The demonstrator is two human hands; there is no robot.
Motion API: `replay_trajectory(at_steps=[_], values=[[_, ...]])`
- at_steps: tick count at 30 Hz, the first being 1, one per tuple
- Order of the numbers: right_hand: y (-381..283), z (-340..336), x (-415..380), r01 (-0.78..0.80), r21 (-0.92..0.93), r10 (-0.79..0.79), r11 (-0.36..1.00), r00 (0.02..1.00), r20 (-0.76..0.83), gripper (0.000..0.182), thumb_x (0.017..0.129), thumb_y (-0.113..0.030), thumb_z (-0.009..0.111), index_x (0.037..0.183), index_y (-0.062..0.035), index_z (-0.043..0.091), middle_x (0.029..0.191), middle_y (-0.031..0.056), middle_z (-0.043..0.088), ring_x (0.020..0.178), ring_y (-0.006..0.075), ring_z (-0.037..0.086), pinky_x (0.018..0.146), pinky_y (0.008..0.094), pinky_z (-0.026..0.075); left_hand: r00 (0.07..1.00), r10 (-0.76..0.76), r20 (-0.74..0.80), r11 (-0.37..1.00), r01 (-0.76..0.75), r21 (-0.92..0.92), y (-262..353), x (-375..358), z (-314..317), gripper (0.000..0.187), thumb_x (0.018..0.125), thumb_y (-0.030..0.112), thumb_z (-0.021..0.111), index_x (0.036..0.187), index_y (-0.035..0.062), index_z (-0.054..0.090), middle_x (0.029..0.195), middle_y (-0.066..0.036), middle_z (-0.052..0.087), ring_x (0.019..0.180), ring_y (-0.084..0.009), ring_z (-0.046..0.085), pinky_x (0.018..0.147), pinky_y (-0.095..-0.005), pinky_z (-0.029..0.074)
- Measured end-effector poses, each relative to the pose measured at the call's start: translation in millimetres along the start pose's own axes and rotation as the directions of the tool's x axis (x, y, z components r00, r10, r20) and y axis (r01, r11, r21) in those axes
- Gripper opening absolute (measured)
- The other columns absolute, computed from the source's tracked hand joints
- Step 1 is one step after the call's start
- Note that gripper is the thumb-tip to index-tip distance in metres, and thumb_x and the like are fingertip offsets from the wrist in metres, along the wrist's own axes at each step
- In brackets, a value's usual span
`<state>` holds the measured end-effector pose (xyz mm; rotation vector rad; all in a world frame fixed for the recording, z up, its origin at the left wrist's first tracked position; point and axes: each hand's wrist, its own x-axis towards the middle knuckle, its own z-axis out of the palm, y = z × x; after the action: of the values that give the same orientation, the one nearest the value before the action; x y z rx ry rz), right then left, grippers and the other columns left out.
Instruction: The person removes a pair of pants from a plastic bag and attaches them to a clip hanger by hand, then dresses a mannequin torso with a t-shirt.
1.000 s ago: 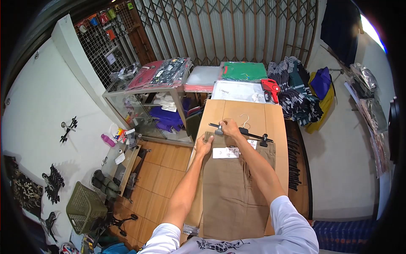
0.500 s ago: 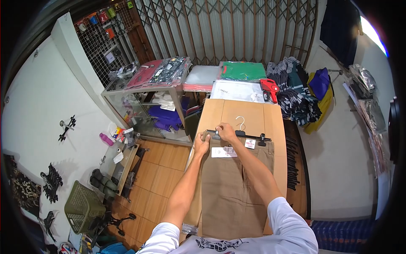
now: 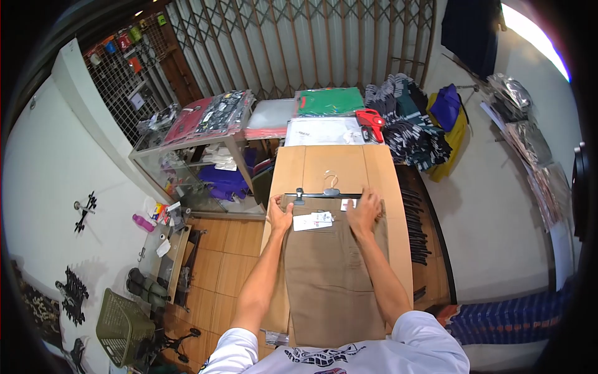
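Note:
Brown trousers (image 3: 330, 280) lie flat on the cardboard, waistband away from me. Along the waistband runs a black clip hanger (image 3: 332, 192) with a metal hook; its left clip (image 3: 299, 197) sits on the cloth. My left hand (image 3: 280, 215) is closed on the left edge of the waistband. Over at the other end, my right hand (image 3: 365, 212) is closed around the hanger's right clip, which its fingers hide. White paper tags (image 3: 313, 221) hang on the front, and a small white label (image 3: 347, 204) is partly behind my right hand.
Brown cardboard (image 3: 398, 249) covers the table. Beyond it are a red tag gun (image 3: 371, 123), a green packed garment (image 3: 330, 101) and heaped patterned clothes (image 3: 408, 124). A glass cabinet (image 3: 240, 171) stands at the left, with a green basket (image 3: 124, 327) lower down. Black hangers (image 3: 416, 224) hang at the right.
My right hand has gone from the hanger's left clip to its right clip. The left hand stays at the left waistband edge. The whole view has shifted.

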<state>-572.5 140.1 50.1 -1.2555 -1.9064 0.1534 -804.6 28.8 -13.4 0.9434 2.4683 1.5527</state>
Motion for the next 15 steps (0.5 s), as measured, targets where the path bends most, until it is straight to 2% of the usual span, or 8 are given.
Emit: replay_trajectory(at_steps=[1, 3, 5, 8, 9, 11, 13, 15], values=[[11, -7, -5, -0.109, -0.303, 0.063, 0.947, 0.985, -0.158, 0.056, 0.077, -0.024, 0.074, 0.124, 0.0002, 0.053, 0.118, 0.0207, 0.061, 0.111, 0.0366, 0.056, 0.095, 0.0458, 0.043, 1.000, 0.029, 0.003, 0.999, -0.029, 0.037, -3, 0, 1, 0.054, 0.078, 0.020, 0.077, 0.122, 0.0062, 0.050, 0.112, -0.012, 0.060, 0.103, -0.0272, 0.058, 0.093, -0.0446, 0.042], [31, -20, -10, -0.220, -0.261, 0.199, 0.940, 0.974, -0.104, 0.063, 0.074, -0.029, 0.077, 0.124, -0.0003, 0.053, 0.118, 0.0209, 0.060, 0.112, 0.0378, 0.055, 0.095, 0.0484, 0.042, 0.994, 0.098, -0.040, 0.994, -0.097, 0.046, -2, 0, 1, 0.054, 0.078, 0.019, 0.076, 0.122, 0.0055, 0.050, 0.113, -0.013, 0.059, 0.104, -0.0280, 0.057, 0.092, -0.0447, 0.042], [49, -29, -11, -0.336, -0.225, 0.335, 0.915, 0.941, -0.045, 0.069, 0.071, -0.034, 0.080, 0.125, -0.0009, 0.053, 0.119, 0.0210, 0.060, 0.114, 0.0390, 0.055, 0.095, 0.0510, 0.041, 0.999, 0.034, 0.033, 0.995, -0.037, 0.096, 3, -2, -2, 0.055, 0.080, 0.018, 0.074, 0.128, 0.0085, 0.047, 0.122, -0.011, 0.054, 0.116, -0.0293, 0.052, 0.096, -0.0519, 0.036], [60, -44, 10, -0.463, -0.108, 0.472, 0.880, 0.823, 0.316, 0.078, 0.064, -0.040, 0.086, 0.127, -0.0045, 0.057, 0.116, 0.0159, 0.066, 0.111, 0.0306, 0.061, 0.093, 0.0422, 0.046, 0.993, 0.098, 0.066, 0.984, -0.107, 0.139, -4, -1, 1, 0.059, 0.084, 0.019, 0.070, 0.135, 0.0086, 0.041, 0.133, -0.015, 0.047, 0.127, -0.0330, 0.044, 0.100, -0.0584, 0.031], [66, -41, 18, -0.475, -0.109, 0.485, 0.873, 0.820, 0.304, 0.078, 0.064, -0.040, 0.086, 0.127, -0.0045, 0.057, 0.116, 0.0159, 0.066, 0.111, 0.0306, 0.061, 0.093, 0.0422, 0.046, 0.986, 0.145, 0.079, 0.974, -0.157, 0.163, -7, 0, 1, 0.065, 0.084, 0.018, 0.070, 0.140, 0.0081, 0.037, 0.135, -0.017, 0.045, 0.128, -0.0351, 0.042, 0.101, -0.0601, 0.031], [85, -24, 22, -0.560, 0.063, 0.447, 0.826, 0.719, 0.532, 0.069, 0.066, -0.034, 0.085, 0.124, -0.0058, 0.061, 0.110, 0.0136, 0.070, 0.104, 0.0258, 0.065, 0.091, 0.0378, 0.047, 0.989, 0.090, 0.119, 0.980, -0.109, 0.168, 1, 3, -3, 0.071, 0.083, 0.017, 0.071, 0.143, 0.0071, 0.033, 0.136, -0.019, 0.044, 0.129, -0.0373, 0.041, 0.103, -0.0580, 0.032], [102, -6, 12, -0.562, 0.211, 0.411, 0.800, 0.768, 0.491, 0.060, 0.070, -0.025, 0.082, 0.123, -0.0041, 0.062, 0.108, 0.0126, 0.071, 0.100, 0.0231, 0.065, 0.092, 0.0339, 0.046, 0.992, -0.016, 0.124, 0.942, -0.027, 0.334, 30, 2, -11, 0.075, 0.081, 0.014, 0.071, 0.143, 0.0055, 0.031, 0.136, -0.020, 0.044, 0.126, -0.0374, 0.044, 0.104, -0.0498, 0.035], [121, 16, 1, -0.402, 0.447, 0.219, 0.799, 0.887, 0.405, 0.057, 0.072, -0.033, 0.080, 0.125, -0.0179, 0.062, 0.115, 0.0133, 0.068, 0.114, 0.0286, 0.061, 0.100, 0.0529, 0.037, 0.997, 0.054, 0.062, 0.952, -0.070, 0.297, 52, 0, -8, 0.068, 0.078, 0.010, 0.070, 0.138, 0.0052, 0.038, 0.134, -0.021, 0.046, 0.123, -0.0393, 0.045, 0.103, -0.0498, 0.035]])
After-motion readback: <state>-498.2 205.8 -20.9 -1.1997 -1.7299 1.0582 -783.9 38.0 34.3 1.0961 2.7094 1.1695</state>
